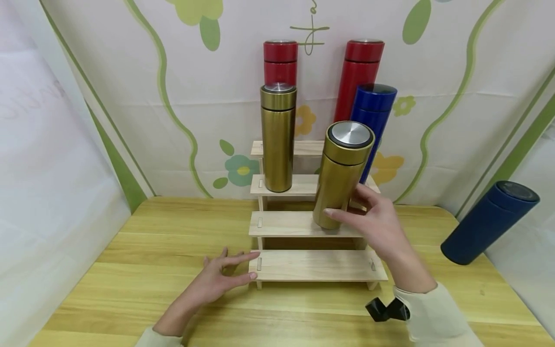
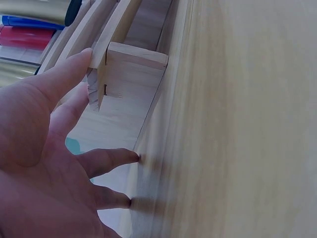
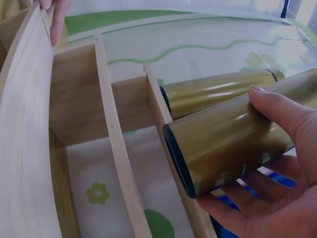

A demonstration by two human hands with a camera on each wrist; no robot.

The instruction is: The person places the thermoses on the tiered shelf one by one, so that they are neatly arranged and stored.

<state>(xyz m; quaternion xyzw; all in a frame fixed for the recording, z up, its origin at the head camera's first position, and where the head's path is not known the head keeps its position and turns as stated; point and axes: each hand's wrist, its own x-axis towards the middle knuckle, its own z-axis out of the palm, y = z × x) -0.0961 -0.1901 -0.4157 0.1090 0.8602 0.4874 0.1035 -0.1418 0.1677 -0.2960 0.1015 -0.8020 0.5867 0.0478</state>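
Note:
My right hand (image 1: 381, 224) grips a gold thermos bottle (image 1: 344, 173) low on its body, with the thumb on the near side. The bottle tilts slightly, its base close to the upper tiers of a stepped wooden rack (image 1: 316, 265); whether it touches is unclear. On the second tier from the top stands another gold bottle (image 1: 278, 144) at the left, and a blue bottle (image 1: 375, 103) partly hidden at the right. Two red bottles, left (image 1: 280, 62) and right (image 1: 357, 82), stand behind. My left hand (image 1: 212, 282) touches the lowest tier's left end with thumb and forefinger, fingers fairly straight.
A dark blue bottle (image 1: 487, 224) stands on the wooden table (image 1: 173, 241) to the right of the rack. Patterned cloth (image 1: 108, 62) hangs behind the table and at its sides. A black strap piece (image 1: 388, 309) sits by my right cuff.

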